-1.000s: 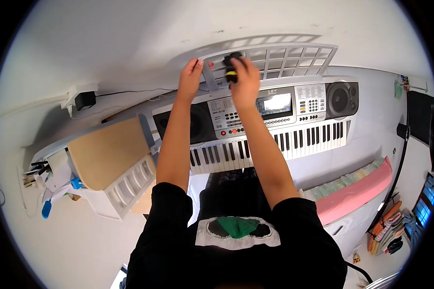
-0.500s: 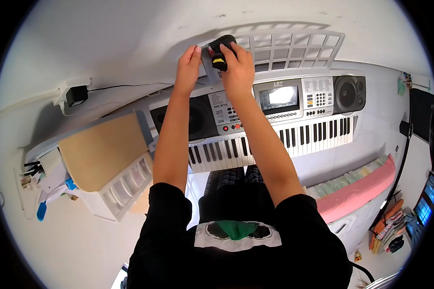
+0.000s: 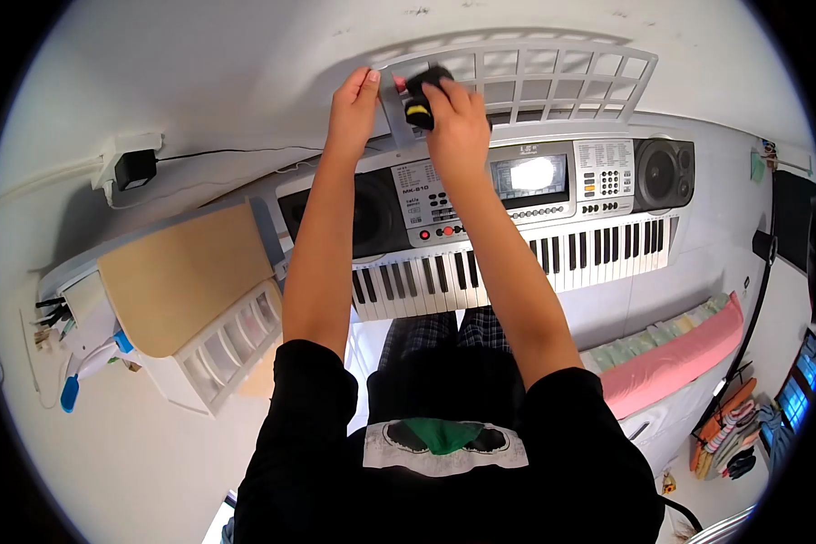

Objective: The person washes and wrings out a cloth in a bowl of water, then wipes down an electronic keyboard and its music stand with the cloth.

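Observation:
A grey lattice music stand point(image 3: 520, 68) rises along the back of an electronic keyboard point(image 3: 412, 204). My left hand point(image 3: 352, 116) pinches the stand's left edge between thumb and fingers. In my right hand point(image 3: 460, 127) is a bunched black cloth point(image 3: 420, 116) with a yellow patch, pressed against the left part of the stand. The cloth looks slightly blurred, and its exact kind is not clear. Both forearms reach over the keys and hide some of the panel and left speaker.
To the left stands a white drawer unit point(image 3: 231, 354) with a tan top point(image 3: 186, 272). A black power adapter point(image 3: 136, 170) is plugged into the wall, its cable running toward the keyboard. A pink rolled item point(image 3: 675, 363) lies at right, with folded clothes point(image 3: 730, 435) beyond it.
My right hand has shifted slightly right along the stand with the cloth. My left hand stays on the stand's edge. The whole view has moved a little.

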Action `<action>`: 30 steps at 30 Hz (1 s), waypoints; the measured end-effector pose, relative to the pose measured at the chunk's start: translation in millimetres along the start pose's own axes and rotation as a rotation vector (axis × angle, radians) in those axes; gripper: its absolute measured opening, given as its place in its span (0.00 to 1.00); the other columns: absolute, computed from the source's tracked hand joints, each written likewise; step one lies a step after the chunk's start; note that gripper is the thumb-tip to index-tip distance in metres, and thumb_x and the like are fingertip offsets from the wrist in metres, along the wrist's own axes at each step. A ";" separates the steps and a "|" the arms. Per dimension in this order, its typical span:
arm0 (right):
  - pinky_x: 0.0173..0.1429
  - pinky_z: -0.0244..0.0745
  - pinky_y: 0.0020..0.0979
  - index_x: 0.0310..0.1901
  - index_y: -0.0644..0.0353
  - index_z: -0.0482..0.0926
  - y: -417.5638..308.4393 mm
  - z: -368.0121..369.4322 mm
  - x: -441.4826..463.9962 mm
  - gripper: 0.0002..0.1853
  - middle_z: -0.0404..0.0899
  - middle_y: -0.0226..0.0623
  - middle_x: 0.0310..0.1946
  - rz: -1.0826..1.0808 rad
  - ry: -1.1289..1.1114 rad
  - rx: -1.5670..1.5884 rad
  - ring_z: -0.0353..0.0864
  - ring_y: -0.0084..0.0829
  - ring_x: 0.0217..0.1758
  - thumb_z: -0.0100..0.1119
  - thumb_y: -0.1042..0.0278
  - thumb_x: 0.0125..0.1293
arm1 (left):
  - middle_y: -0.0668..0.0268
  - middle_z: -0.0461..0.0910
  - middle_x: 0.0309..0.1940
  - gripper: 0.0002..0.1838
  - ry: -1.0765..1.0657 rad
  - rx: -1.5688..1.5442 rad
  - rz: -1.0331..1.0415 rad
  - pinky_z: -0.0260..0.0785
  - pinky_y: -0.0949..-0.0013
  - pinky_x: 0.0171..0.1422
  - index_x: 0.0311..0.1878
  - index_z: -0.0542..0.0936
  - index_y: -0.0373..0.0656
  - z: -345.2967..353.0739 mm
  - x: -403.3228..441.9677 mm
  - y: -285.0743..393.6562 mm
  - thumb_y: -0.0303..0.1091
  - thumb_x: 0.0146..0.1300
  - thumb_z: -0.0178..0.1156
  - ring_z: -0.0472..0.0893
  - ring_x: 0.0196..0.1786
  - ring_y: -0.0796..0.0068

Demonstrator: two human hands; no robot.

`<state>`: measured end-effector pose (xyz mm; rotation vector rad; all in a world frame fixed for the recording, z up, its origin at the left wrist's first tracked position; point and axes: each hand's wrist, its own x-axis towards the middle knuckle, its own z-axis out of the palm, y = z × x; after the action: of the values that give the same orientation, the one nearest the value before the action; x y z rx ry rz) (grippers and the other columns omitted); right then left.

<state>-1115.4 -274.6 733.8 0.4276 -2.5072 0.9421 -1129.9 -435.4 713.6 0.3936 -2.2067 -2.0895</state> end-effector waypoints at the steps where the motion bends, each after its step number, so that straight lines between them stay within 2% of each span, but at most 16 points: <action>1: 0.43 0.74 0.36 0.45 0.57 0.80 4.8 0.7 -17.0 0.22 0.77 0.35 0.47 -0.001 -0.003 -0.002 0.74 0.42 0.40 0.60 0.80 0.43 | 0.73 0.71 0.24 0.14 0.001 -0.003 -0.002 0.60 0.77 0.36 0.37 0.75 0.37 1.0 -2.0 1.4 0.39 0.72 0.48 0.64 0.28 0.84; 3: 0.44 0.74 0.36 0.44 0.57 0.80 9.5 -1.3 -39.9 0.22 0.77 0.34 0.48 0.140 -0.157 -0.019 0.74 0.42 0.41 0.60 0.80 0.43 | 0.69 0.79 0.31 0.15 0.002 -0.010 -0.004 0.64 0.78 0.42 0.39 0.75 0.35 2.2 -2.6 7.7 0.39 0.72 0.47 0.69 0.31 0.83; 4: 0.44 0.74 0.36 0.44 0.57 0.80 9.2 -4.0 -45.6 0.22 0.77 0.34 0.48 0.140 -0.156 -0.020 0.74 0.42 0.41 0.60 0.80 0.43 | 0.69 0.79 0.31 0.15 0.002 -0.011 -0.004 0.64 0.78 0.42 0.39 0.75 0.35 1.6 -5.3 12.1 0.39 0.72 0.47 0.69 0.31 0.83; 6: 0.45 0.74 0.36 0.45 0.56 0.80 7.3 -6.8 -54.2 0.23 0.77 0.35 0.48 0.148 -0.090 0.063 0.74 0.41 0.41 0.60 0.80 0.42 | 0.60 0.81 0.45 0.17 -0.096 0.045 -0.064 0.68 0.69 0.58 0.49 0.75 0.36 -0.5 -10.9 19.6 0.40 0.74 0.44 0.79 0.50 0.72; 7: 0.45 0.74 0.36 0.45 0.56 0.80 0.1 -10.1 -46.4 0.23 0.77 0.35 0.48 0.151 -0.094 0.063 0.74 0.41 0.41 0.60 0.80 0.42 | 0.60 0.81 0.45 0.17 -0.095 0.045 -0.069 0.68 0.69 0.58 0.49 0.75 0.36 0.5 -10.6 20.8 0.40 0.74 0.44 0.79 0.50 0.72; 9: 0.45 0.74 0.36 0.47 0.54 0.80 -18.4 -12.8 -24.7 0.24 0.76 0.36 0.49 0.033 0.092 0.089 0.74 0.41 0.41 0.60 0.78 0.43 | 0.65 0.81 0.40 0.15 -0.078 -0.088 -0.033 0.68 0.73 0.53 0.45 0.76 0.37 2.9 -11.0 19.9 0.40 0.73 0.45 0.78 0.45 0.76; 10: 0.45 0.74 0.36 0.47 0.54 0.80 -23.3 -10.1 -13.7 0.24 0.76 0.36 0.49 0.035 0.087 0.092 0.74 0.41 0.41 0.60 0.78 0.43 | 0.65 0.81 0.40 0.15 -0.075 -0.086 -0.038 0.68 0.73 0.53 0.45 0.76 0.37 1.5 -11.3 17.2 0.40 0.73 0.45 0.78 0.45 0.76; 12: 0.43 0.75 0.36 0.48 0.53 0.81 -25.7 2.2 9.0 0.23 0.76 0.37 0.49 -0.100 0.181 0.093 0.74 0.40 0.40 0.58 0.76 0.45 | 0.72 0.74 0.27 0.14 -0.040 -0.022 0.077 0.66 0.77 0.41 0.41 0.75 0.36 -0.7 -9.8 13.8 0.38 0.72 0.48 0.70 0.32 0.82; 15: 0.42 0.75 0.37 0.47 0.53 0.81 -22.7 19.8 13.4 0.21 0.76 0.36 0.50 -0.098 0.178 0.036 0.75 0.39 0.40 0.56 0.74 0.48 | 0.74 0.69 0.24 0.14 -0.022 0.012 0.002 0.65 0.77 0.39 0.40 0.75 0.36 -2.9 -7.2 10.9 0.39 0.71 0.50 0.69 0.32 0.83; 19: 0.38 0.74 0.36 0.48 0.53 0.80 -1.3 6.3 19.4 0.20 0.76 0.34 0.49 -0.056 0.151 -0.101 0.74 0.39 0.37 0.55 0.74 0.50 | 0.74 0.70 0.24 0.14 0.006 0.050 0.008 0.63 0.77 0.37 0.38 0.74 0.36 0.3 -5.1 12.0 0.39 0.71 0.50 0.67 0.31 0.83; 20: 0.36 0.73 0.37 0.48 0.54 0.80 9.1 1.1 24.1 0.20 0.76 0.35 0.49 -0.054 0.212 -0.137 0.74 0.39 0.37 0.56 0.73 0.51 | 0.74 0.69 0.24 0.14 0.001 0.006 0.003 0.62 0.77 0.37 0.37 0.74 0.36 4.6 -6.3 15.7 0.39 0.71 0.50 0.66 0.30 0.83; 22: 0.38 0.73 0.36 0.48 0.55 0.79 15.9 -2.3 30.7 0.19 0.76 0.37 0.48 0.012 0.235 -0.179 0.74 0.39 0.37 0.56 0.72 0.51 | 0.74 0.68 0.23 0.14 0.001 -0.047 0.001 0.62 0.77 0.36 0.36 0.74 0.37 4.1 -5.8 16.5 0.39 0.71 0.50 0.65 0.29 0.83; 24: 0.39 0.73 0.36 0.47 0.57 0.80 13.3 0.3 26.8 0.19 0.77 0.39 0.47 -0.043 0.251 -0.138 0.74 0.39 0.37 0.56 0.72 0.51 | 0.70 0.76 0.33 0.16 -0.035 0.041 -0.018 0.68 0.76 0.44 0.48 0.76 0.36 0.4 -4.4 10.2 0.40 0.73 0.47 0.74 0.36 0.81; 25: 0.40 0.74 0.35 0.47 0.58 0.80 6.5 4.3 24.4 0.19 0.77 0.40 0.47 -0.113 0.263 -0.100 0.75 0.39 0.36 0.56 0.72 0.51 | 0.70 0.76 0.33 0.16 -0.038 0.038 -0.016 0.68 0.76 0.44 0.48 0.76 0.36 -0.4 -4.6 8.1 0.40 0.73 0.47 0.74 0.36 0.81; 27: 0.38 0.74 0.34 0.46 0.58 0.81 -9.9 11.7 18.7 0.18 0.77 0.39 0.46 -0.213 0.186 -0.030 0.75 0.37 0.36 0.56 0.71 0.50 | 0.69 0.78 0.31 0.15 -0.002 0.105 0.028 0.62 0.75 0.39 0.36 0.73 0.36 -1.3 -5.5 5.2 0.39 0.72 0.49 0.65 0.30 0.82; 30: 0.37 0.75 0.34 0.47 0.56 0.80 -11.2 8.0 20.1 0.19 0.77 0.37 0.47 -0.168 0.156 -0.054 0.75 0.37 0.36 0.56 0.71 0.50 | 0.67 0.80 0.33 0.14 0.000 0.065 0.034 0.63 0.75 0.38 0.38 0.73 0.36 -3.0 -2.4 2.5 0.39 0.72 0.48 0.66 0.30 0.82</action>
<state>-1130.2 -290.8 744.4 0.5184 -2.3098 0.8088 -1127.3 -437.7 716.5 0.3579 -2.2698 -2.0051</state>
